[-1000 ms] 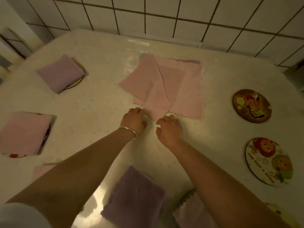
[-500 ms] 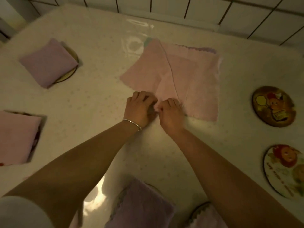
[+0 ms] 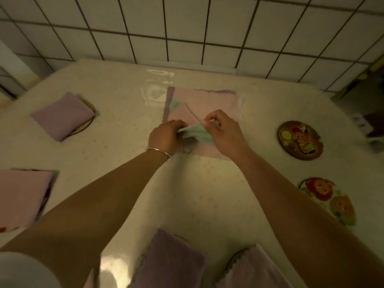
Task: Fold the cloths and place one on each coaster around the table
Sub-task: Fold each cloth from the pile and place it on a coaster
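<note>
Both hands on the near edge of the stack, mint cloth coming up

We've got the left hand (image 3: 166, 135) and right hand (image 3: 223, 129) side by side, each pinching a green cloth (image 3: 197, 133) lifted off the pink cloth (image 3: 218, 107), which lies flat at the table's (image 3: 116, 163) middle. The pinched edge runs left to right between the two grips, and the rest of the pile stretches away from us toward the tiled wall. We'd say the two bare coasters (image 3: 300, 140) sit off to the right, so the right hand is the nearer one for the placing.
</note>
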